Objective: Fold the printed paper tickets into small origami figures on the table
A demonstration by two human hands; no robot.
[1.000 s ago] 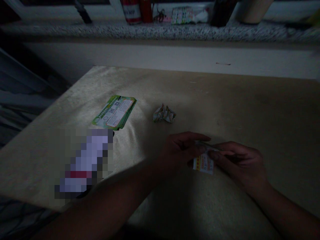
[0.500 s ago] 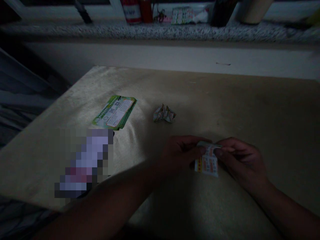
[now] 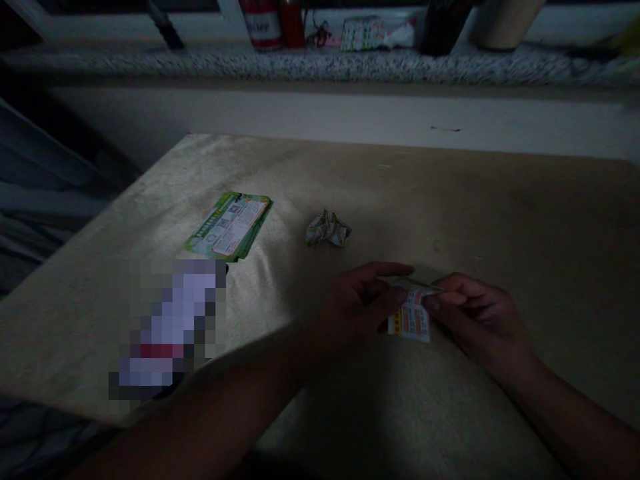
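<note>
A small printed paper slip (image 3: 413, 323), with rows of orange and dark print and a yellow strip on its left side, is held up between both hands just above the table. My left hand (image 3: 363, 300) pinches its upper left part with the thumb on top and the forefinger stretched along the far side. My right hand (image 3: 480, 320) grips the upper right corner between thumb and fingers. The slip's top edge is bent, showing a bit of green. Beyond my left hand, a folded paper piece (image 3: 329, 229) with pointed tips stands on the table.
On the left lies a stack of green printed leaflets (image 3: 230, 227). Nearer me is a long object blurred by pixels (image 3: 173, 327). The cloth-covered table (image 3: 320, 160) meets a white wall. Above runs a speckled stone sill (image 3: 300, 65) with a red-and-white container (image 3: 263, 27) and a dark cup (image 3: 445, 30).
Both hands have shifted very slightly away from me with the paper slip. My left forefinger has straightened and lifted off the slip's top edge. The other things stay put.
</note>
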